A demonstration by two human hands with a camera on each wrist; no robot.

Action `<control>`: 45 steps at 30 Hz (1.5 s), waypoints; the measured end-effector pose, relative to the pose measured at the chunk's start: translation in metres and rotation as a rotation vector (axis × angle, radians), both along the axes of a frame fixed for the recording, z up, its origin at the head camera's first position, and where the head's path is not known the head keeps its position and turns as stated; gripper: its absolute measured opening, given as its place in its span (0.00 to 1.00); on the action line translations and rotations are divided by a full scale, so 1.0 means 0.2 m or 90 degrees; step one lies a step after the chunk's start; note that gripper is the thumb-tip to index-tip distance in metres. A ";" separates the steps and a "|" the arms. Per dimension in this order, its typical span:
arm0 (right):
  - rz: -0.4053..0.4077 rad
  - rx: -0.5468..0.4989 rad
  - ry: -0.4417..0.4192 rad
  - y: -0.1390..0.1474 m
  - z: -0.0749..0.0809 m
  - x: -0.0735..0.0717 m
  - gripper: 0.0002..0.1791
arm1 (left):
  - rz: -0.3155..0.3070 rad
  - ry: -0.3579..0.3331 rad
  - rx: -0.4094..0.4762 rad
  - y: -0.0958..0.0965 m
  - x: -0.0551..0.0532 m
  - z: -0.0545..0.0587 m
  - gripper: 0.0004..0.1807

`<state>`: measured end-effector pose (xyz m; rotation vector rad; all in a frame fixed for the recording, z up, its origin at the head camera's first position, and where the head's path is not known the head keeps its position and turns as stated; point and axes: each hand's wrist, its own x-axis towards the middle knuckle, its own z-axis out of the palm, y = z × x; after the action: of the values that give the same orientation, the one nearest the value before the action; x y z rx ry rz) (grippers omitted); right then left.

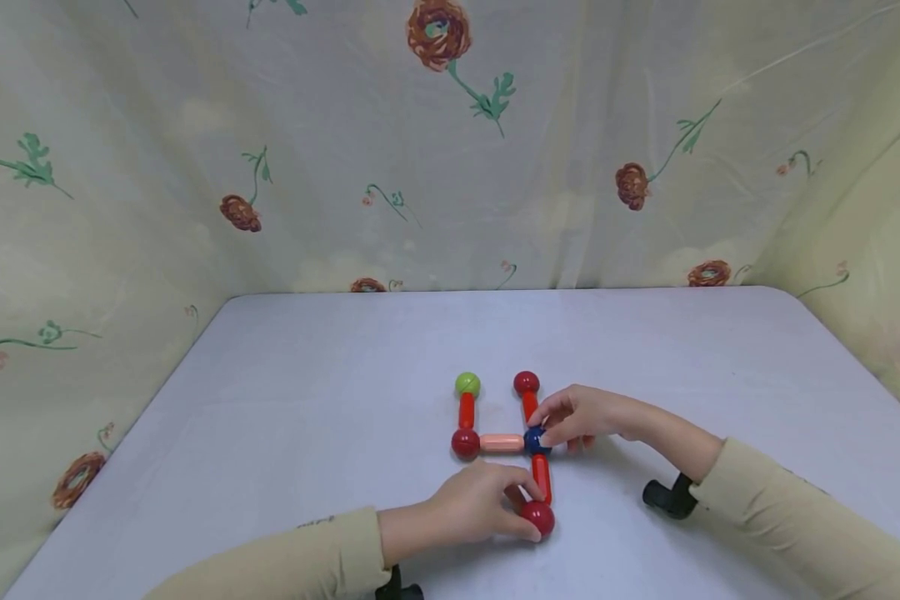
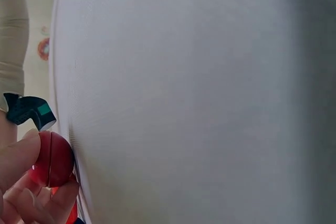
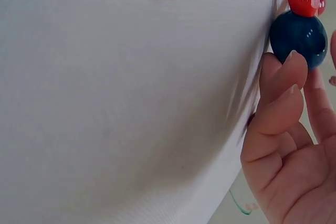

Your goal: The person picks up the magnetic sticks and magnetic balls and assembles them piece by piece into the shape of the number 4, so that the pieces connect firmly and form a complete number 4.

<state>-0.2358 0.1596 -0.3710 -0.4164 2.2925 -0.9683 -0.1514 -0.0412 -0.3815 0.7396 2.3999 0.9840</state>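
Observation:
Balls and rods are joined into one flat shape on the table. With thumb and fingers, my left hand (image 1: 480, 502) pinches the nearest red ball (image 1: 537, 518); the same ball (image 2: 52, 160) fills its grasp in the left wrist view. My right hand (image 1: 588, 415) grips the blue ball (image 3: 299, 39) at the middle joint. A red rod (image 1: 542, 478) links these two balls. From the blue ball a pink rod (image 1: 502, 443) runs left to another red ball (image 1: 465, 443). A rod there leads up to a green ball (image 1: 467, 384). Farther back is a third red ball (image 1: 527, 382).
The white table (image 1: 330, 375) spreads around the shape, with a flowered curtain (image 1: 330, 125) behind and at the sides. Dark wrist mounts (image 1: 669, 497) sit under both cuffs, the right one low over the tabletop.

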 end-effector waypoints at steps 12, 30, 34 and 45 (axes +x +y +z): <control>0.030 -0.025 0.032 0.00 -0.01 0.00 0.12 | -0.010 0.006 0.003 -0.01 0.01 0.00 0.15; 0.025 -0.031 -0.003 0.00 0.00 -0.01 0.13 | -0.023 0.037 -0.012 0.01 0.01 0.02 0.15; 0.026 -0.032 -0.006 0.00 -0.01 -0.01 0.13 | -0.010 0.026 0.005 0.01 0.00 0.02 0.16; 0.013 -0.033 -0.009 0.00 -0.01 -0.01 0.13 | -0.022 0.031 -0.011 0.05 0.00 0.01 0.16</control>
<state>-0.2378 0.1593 -0.3726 -0.4526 2.2502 -1.0197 -0.1515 -0.0322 -0.3801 0.8048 2.4258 0.9415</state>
